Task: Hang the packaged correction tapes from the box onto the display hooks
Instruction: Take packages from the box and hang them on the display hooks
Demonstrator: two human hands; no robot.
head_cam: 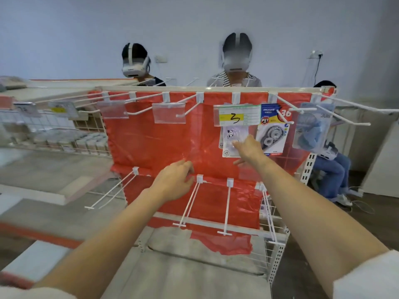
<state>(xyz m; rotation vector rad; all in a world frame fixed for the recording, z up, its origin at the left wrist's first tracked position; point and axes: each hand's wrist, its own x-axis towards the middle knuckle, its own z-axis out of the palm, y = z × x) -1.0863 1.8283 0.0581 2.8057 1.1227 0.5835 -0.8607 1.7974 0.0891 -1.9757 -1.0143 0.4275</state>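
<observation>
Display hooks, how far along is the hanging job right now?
Three packages hang on the top-row hooks at the right: a panda-print pack, a blue correction tape pack and a clear-fronted pack. The right hand reaches to the panda-print pack; whether it grips it is unclear. The left hand is at the lower rail, holding no package. The top-left hooks and lower hooks are bare. The box is out of view.

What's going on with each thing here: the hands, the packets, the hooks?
Left hand: fingers curled at the lower hook rail, nothing visibly held.
Right hand: reaching to the panda packet, which hangs.
Blue correction tape packet: hanging.
Clear packet: hanging.
Lower hooks: bare.
</observation>
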